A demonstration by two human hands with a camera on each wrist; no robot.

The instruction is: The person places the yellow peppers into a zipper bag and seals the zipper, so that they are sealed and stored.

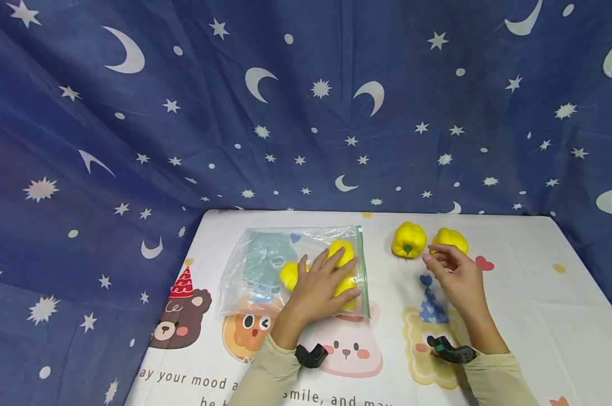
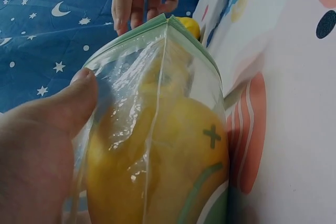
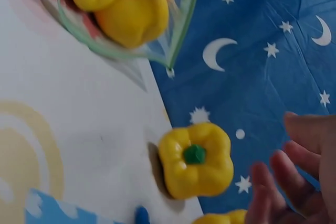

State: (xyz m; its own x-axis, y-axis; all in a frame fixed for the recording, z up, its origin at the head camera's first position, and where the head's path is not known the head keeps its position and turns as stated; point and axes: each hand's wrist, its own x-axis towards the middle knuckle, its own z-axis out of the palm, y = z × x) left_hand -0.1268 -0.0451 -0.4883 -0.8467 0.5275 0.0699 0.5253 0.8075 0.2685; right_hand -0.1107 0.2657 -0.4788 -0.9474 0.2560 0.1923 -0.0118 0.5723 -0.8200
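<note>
A clear zip bag (image 1: 234,276) with a green sealing edge lies on the left half of the table. Inside it are several yellow bell peppers (image 1: 342,252). My left hand (image 1: 320,286) rests on the bag over the peppers, fingers spread. In the left wrist view its thumb (image 2: 79,98) lies along the bag's side. The bag's mouth gapes in the right wrist view, showing its green rim (image 3: 123,55). Outside the bag sit a yellow bell pepper (image 1: 409,240) with a green stem and, to its right, a second pepper (image 1: 450,239). My right hand (image 1: 460,276) hovers beside this second pepper, fingers loosely bent, holding nothing.
A white tablecloth (image 1: 534,304) printed with cartoon figures covers the table. A dark blue curtain (image 1: 306,141) with moons and stars hangs behind the table and along its left side. Each wrist wears a black band (image 1: 455,351).
</note>
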